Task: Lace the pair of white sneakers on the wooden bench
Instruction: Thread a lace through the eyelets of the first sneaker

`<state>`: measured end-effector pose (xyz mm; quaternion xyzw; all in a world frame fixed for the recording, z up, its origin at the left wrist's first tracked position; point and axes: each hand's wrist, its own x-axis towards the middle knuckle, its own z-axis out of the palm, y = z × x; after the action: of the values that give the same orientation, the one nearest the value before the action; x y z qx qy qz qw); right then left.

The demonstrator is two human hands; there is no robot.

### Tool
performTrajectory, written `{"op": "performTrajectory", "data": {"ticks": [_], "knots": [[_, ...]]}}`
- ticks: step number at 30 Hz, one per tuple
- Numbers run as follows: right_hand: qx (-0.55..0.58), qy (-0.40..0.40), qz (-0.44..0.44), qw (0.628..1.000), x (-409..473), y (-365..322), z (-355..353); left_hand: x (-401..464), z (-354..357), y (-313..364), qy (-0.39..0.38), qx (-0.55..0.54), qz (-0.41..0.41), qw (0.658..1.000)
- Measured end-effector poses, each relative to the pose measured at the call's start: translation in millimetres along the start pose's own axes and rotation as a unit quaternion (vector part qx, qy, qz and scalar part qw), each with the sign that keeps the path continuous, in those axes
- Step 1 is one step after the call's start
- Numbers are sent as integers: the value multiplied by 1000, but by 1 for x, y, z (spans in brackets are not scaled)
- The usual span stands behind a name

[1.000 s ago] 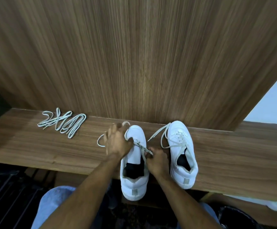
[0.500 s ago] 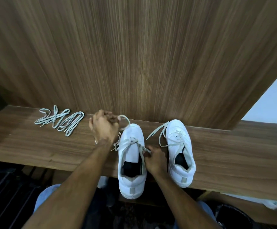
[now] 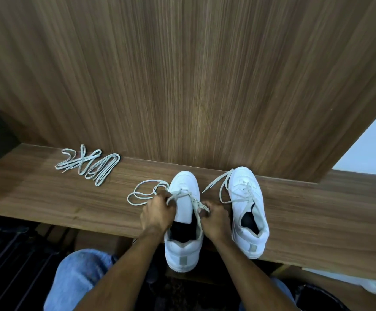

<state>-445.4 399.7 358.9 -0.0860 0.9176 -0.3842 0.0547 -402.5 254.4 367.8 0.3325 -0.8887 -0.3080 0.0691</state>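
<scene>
Two white sneakers stand side by side on the wooden bench [image 3: 36, 198], toes toward the wall. The left sneaker [image 3: 184, 243] hangs over the bench's front edge, with a pale lace [image 3: 142, 194] threaded near its toe. My left hand [image 3: 157, 213] grips the lace's left strand beside the sneaker's tongue; the slack loops out on the bench to the left. My right hand [image 3: 215, 221] pinches the right strand at the sneaker's right eyelets. The right sneaker [image 3: 248, 212] is partly laced, its lace ends trailing to the left.
A bundle of spare laces [image 3: 88, 166] lies at the bench's back left. A tall wood panel [image 3: 182, 75] rises right behind the shoes. Below the bench are my jeans-clad knee [image 3: 79, 281] and dark slatted flooring [image 3: 9, 254].
My left hand has come back from the far left toward the left sneaker's tongue, and the lace slack now lies looped on the bench. My right hand stays at the eyelets.
</scene>
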Motion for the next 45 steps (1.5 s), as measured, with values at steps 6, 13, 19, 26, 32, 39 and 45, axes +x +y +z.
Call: {"op": "performTrajectory", "data": {"ticks": [6,13,19,26,32,39,45], "knots": [[-4,-16,-2,1000,2,3,1,-1,5,-10,5,-139,-82,987],[-210,-89,-149,962,17,-18,-8,-5,13,-11,22,-98,-79,992],[-348,-100,-232,903,38,-39,10,-15,21,-9,47,-69,-84,993],[43,-2,37,998,59,-31,8,-14,22,-10,52,-87,-80,992],[54,-7,-21,998,54,-20,0,-13,26,-14,45,-104,-84,990],[-334,-126,-238,903,52,-44,8,-13,27,-15,50,-80,-64,993],[53,-62,-124,989,59,-44,13,-17,25,-14,55,-88,-60,993]]}}
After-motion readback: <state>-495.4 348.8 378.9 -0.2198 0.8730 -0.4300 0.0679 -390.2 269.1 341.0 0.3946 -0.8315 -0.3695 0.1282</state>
